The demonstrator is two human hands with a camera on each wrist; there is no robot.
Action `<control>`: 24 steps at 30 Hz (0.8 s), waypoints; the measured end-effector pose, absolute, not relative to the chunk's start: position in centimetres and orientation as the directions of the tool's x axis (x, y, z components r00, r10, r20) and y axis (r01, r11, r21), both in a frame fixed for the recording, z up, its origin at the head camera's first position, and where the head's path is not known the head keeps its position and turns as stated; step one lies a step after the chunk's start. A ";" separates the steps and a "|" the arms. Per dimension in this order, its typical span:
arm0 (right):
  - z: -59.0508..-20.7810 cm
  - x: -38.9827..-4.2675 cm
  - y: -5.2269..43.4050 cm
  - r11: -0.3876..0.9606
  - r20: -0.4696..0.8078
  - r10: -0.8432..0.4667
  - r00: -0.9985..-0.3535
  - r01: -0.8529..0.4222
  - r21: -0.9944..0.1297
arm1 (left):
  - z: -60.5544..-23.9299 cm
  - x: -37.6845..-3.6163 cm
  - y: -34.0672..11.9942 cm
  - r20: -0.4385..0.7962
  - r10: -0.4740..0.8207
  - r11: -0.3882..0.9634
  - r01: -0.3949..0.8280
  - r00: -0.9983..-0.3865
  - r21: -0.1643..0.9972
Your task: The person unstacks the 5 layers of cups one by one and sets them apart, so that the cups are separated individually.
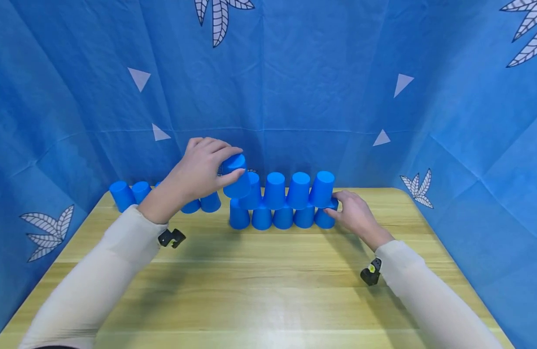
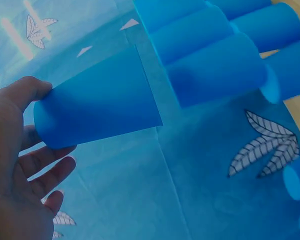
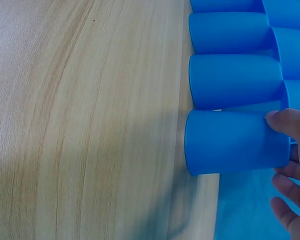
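Blue plastic cups stand upside down in a two-tier stack [image 1: 279, 203] at the back of the wooden table [image 1: 268, 281]. My left hand [image 1: 207, 167] grips one blue cup [image 1: 235, 175] by its closed end, tilted, at the left end of the upper tier. In the left wrist view that held cup [image 2: 100, 100] lies between thumb and fingers [image 2: 45, 170], with the stack [image 2: 215, 65] just beyond. My right hand [image 1: 349, 208] holds the rightmost bottom cup [image 1: 326, 219]. In the right wrist view my thumb [image 3: 290, 122] lies on this end cup [image 3: 230, 142].
Loose blue cups [image 1: 122, 195] stand upside down at the table's back left, more [image 1: 209, 202] partly hidden behind my left hand. Blue patterned cloth [image 1: 294, 87] walls in the back and sides. Black wrist cameras [image 1: 171, 237] hang under both sleeves.
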State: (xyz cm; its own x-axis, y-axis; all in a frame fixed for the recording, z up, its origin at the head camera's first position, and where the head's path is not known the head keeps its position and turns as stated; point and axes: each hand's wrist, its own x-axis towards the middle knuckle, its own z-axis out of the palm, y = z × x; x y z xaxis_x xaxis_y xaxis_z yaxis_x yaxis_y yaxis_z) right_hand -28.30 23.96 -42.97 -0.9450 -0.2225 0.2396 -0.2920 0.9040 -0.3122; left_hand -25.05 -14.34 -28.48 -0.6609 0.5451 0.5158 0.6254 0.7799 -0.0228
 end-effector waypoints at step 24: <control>-43.0 -28.2 23.8 0.909 0.225 -0.221 -0.949 -0.284 -0.305 | -34.6 -22.8 -23.7 0.453 0.361 0.885 0.452 -0.815 0.108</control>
State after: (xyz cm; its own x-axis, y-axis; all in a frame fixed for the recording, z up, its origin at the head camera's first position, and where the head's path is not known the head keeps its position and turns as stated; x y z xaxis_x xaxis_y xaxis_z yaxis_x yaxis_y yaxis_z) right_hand -28.16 23.79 -43.00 -0.9490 -0.2209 0.2249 -0.2839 0.9092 -0.3047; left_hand -22.80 -23.67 -34.58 -0.8150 0.3610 0.4533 0.4523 0.8853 0.1082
